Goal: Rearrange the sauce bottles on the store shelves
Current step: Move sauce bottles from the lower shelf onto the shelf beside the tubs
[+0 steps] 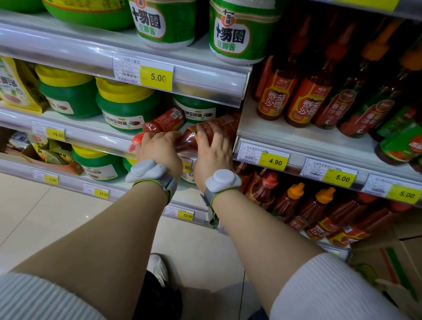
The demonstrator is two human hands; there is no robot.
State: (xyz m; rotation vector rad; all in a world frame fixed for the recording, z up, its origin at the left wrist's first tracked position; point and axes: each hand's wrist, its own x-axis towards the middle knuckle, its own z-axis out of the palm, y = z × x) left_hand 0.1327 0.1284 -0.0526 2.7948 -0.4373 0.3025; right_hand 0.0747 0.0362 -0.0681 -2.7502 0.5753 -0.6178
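Store shelves (123,130) packed with green bean-paste tubs (124,106), so both ketchup bottles lie sideways at the edge. My left hand (160,148) grips one bottle (164,120) near its cap; right hand (213,150) wraps the other bottle (214,125), likely bound for the ketchup row (303,101) at right.

I see pale ribbed knit sleeves pushed up past both elbows. My left hand (160,148) and right hand (211,151) each have a grey wristband edged in green, carrying a light grey sensor pod. Below is one white shoe (159,267).
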